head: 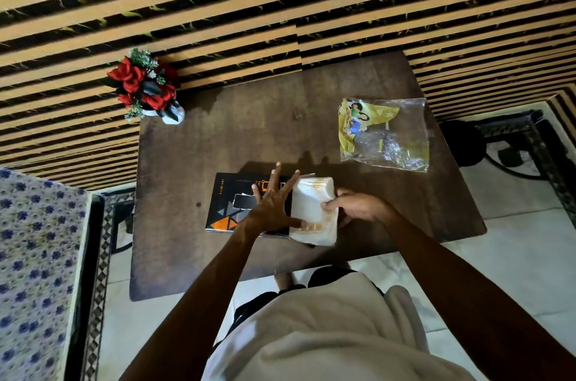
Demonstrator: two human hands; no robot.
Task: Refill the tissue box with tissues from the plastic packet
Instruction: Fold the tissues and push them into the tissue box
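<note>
A black tissue box (230, 206) with orange triangles lies flat on the dark wooden table (249, 137), its torn slot facing up. A white stack of tissues (311, 209) stands on its edge at the box's right end. My right hand (355, 206) grips the stack from the right side. My left hand (274, 206) is spread flat with fingers apart, over the box, its thumb touching the stack's left face. The clear plastic packet (396, 134) with a yellow printed label lies flat at the table's far right, apart from both hands.
A vase of red artificial flowers (146, 87) stands at the table's far left corner. A striped wall runs behind the table. A patterned bed edge (37, 256) is on the left. A dark round stool (464, 143) stands on the floor right of the table.
</note>
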